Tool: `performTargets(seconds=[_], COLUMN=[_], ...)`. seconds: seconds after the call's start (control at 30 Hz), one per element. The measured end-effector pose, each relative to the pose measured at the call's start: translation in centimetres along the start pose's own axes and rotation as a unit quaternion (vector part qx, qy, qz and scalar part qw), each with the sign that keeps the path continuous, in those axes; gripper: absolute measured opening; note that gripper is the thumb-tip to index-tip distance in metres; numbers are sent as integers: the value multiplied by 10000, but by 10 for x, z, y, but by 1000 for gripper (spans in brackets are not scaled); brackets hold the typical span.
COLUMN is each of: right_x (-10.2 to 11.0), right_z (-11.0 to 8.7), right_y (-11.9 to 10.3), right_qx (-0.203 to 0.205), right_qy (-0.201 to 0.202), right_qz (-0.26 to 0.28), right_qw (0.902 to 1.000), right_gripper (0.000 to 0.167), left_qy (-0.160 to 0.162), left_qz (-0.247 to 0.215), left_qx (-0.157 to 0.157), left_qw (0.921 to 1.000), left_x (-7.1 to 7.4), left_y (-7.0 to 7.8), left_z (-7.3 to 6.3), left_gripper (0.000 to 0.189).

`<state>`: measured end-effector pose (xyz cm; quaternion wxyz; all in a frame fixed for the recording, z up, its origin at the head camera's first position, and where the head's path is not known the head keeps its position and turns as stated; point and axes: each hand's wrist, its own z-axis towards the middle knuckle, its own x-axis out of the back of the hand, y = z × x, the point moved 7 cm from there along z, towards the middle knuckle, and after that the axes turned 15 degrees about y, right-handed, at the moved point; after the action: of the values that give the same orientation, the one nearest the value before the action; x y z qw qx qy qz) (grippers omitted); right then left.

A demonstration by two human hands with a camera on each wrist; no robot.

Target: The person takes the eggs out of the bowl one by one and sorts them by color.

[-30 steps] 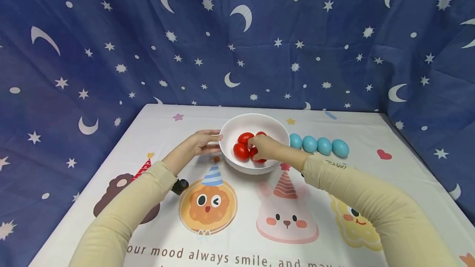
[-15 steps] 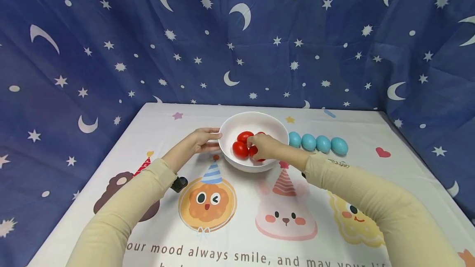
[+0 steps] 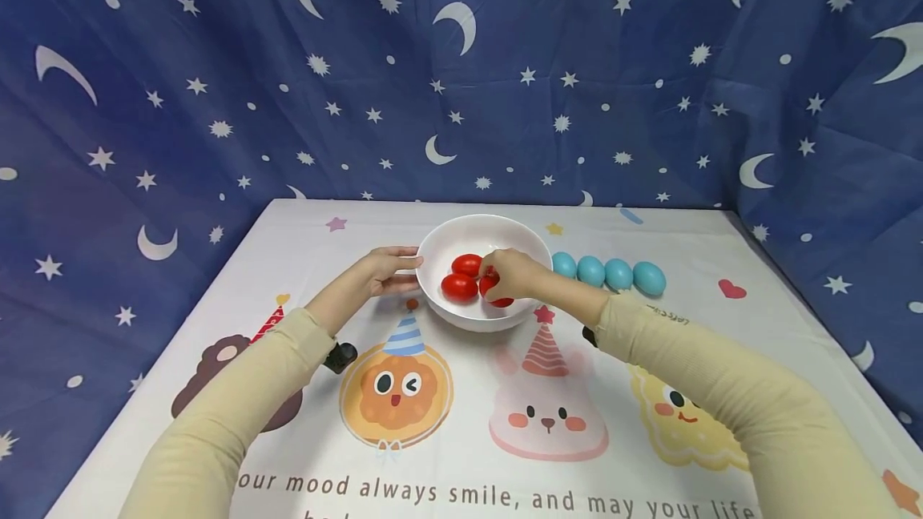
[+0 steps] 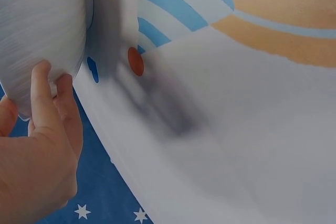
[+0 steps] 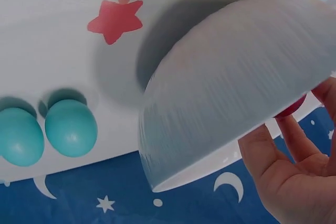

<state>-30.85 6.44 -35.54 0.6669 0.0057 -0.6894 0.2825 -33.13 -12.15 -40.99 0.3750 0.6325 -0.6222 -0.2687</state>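
Observation:
A white bowl (image 3: 497, 232) stands toward the back of the table with several red eggs inside. My left hand (image 3: 389, 271) holds its left side, the thumb at the rim and the fingers against the outer wall, as the left wrist view of the bowl (image 4: 47, 19) and hand (image 4: 47, 156) confirms. Reaching over the right rim, my right hand (image 3: 521, 272) pinches a red egg (image 3: 497, 292) within the bowl. Left of it lie two loose red eggs, one behind (image 3: 467, 265) and one in front (image 3: 459, 287). The right wrist view shows only a sliver of red egg (image 5: 291, 108) below the rim.
Several blue eggs (image 3: 618, 273) line up right of the bowl, close to its rim, below my right forearm. A white cloth (image 3: 447, 391) with cartoon prints covers the table. Behind it hangs a dark blue curtain (image 3: 505, 126) with moons and stars.
The right hand's egg shows more now, seemingly drawn up slightly. The front loose red egg has turned and lies more sideways. My left hand keeps its hold; the head view has shifted slightly.

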Motion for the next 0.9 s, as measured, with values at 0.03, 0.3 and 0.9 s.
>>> performTargets(seconds=[0.03,0.3,0.9], right_x=[2,17,38], right_z=[0,-6,-24], right_y=[0,3,21], right_qx=[0,12,-216], right_qy=[34,378,743], right_qz=[16,247,766], right_qw=[10000,9990,9941], right_gripper=[30,33,36], left_qy=[-21,-66,8], left_qz=[6,-3,57], left_qx=[-12,11,-231], left_qw=[10000,10000,9997], left_x=[0,-6,-1], left_y=[0,-5,-1], left_z=[0,3,-1], left_gripper=[52,52,52])
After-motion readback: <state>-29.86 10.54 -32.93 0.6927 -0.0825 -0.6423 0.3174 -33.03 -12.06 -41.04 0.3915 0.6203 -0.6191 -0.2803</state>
